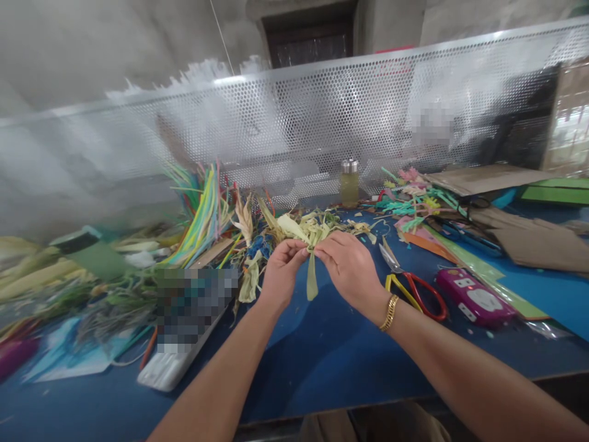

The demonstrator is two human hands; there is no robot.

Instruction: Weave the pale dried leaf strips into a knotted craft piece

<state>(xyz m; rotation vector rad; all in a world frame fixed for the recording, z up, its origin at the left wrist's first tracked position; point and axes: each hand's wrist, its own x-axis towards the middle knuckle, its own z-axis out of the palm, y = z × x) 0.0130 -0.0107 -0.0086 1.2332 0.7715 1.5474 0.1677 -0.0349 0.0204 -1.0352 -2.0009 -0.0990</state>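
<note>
My left hand (281,270) and my right hand (344,265) meet over the middle of the blue table (304,368). Thumbs and fingers of both are pinched on a pale yellow-green corn husk strip (311,281). One end of it hangs down between the hands, while wider husk pieces (294,227) fan out above the fingertips. Where the fingers press, the strip looks gathered or knotted, but they partly hide that spot. Left of my left hand lies a crumpled husk scrap (250,279). Red-and-yellow-handled scissors (416,294) rest right of my right hand.
A purple power strip (476,298) sits beyond the scissors. Cardboard (540,236) and coloured sheets are stacked at right. A lidded bottle (350,184) stands before the perforated metal screen (322,116). At left are colourful strips (205,215), a grey-white box (172,365) and dried plant material.
</note>
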